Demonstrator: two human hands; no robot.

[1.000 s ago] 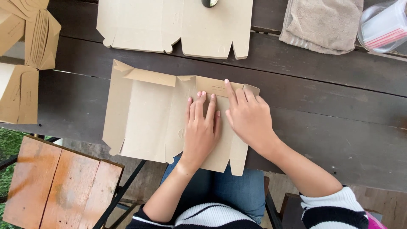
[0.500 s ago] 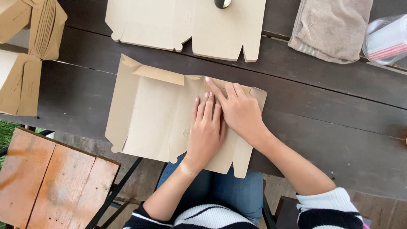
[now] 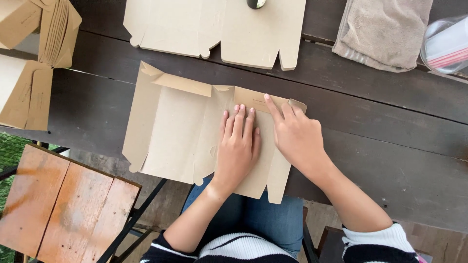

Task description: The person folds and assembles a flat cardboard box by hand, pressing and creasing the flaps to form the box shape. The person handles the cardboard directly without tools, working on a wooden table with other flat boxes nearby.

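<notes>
Hands (image 3: 265, 141) press flat cardboard box blank (image 3: 180, 131) on table (image 3: 390, 146).

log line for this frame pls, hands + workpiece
left hand: flat on cardboard box blank | right hand: index finger on folded top flap | blank: lying on dark wooden table

Left hand (image 3: 237, 146) flat, fingers together, right hand (image 3: 296, 136) palm down, forefinger extended
</notes>
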